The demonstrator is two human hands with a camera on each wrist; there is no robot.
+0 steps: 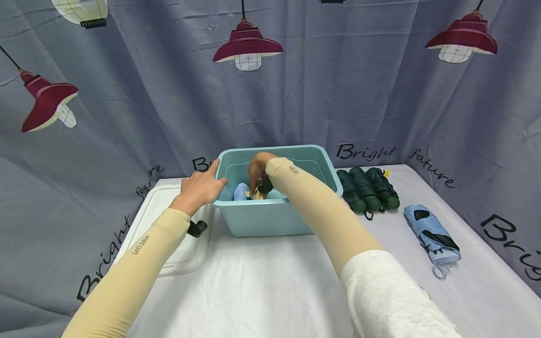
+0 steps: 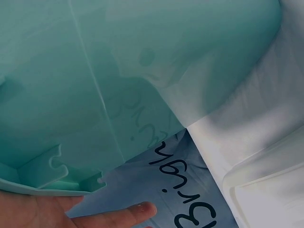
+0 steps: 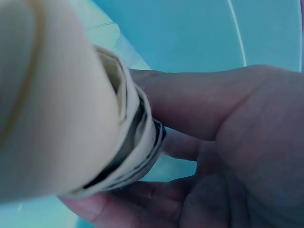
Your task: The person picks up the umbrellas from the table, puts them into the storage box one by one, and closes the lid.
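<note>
A pale teal storage bin point(image 1: 270, 218) stands at the back of the table. My left hand point(image 1: 200, 188) rests on its left rim, fingers stretched out straight; from below, the left wrist view shows the rim over the palm and one extended finger point(image 2: 118, 216). Down inside the bin, my right hand point(image 1: 257, 171) grips a cream folded umbrella point(image 3: 57, 104), thumb on one side and fingers curled under its gathered cloth. Beside that hand lies a light blue rolled item point(image 1: 241, 191), partly hidden by the bin's front wall.
A white lid point(image 1: 179, 256) lies flat left of the bin. To the right, three dark green folded umbrellas point(image 1: 367, 190) lie side by side against it. A light blue folded umbrella point(image 1: 432, 232) lies nearer the right edge. Grey printed curtains point(image 1: 359, 94) hang behind the table.
</note>
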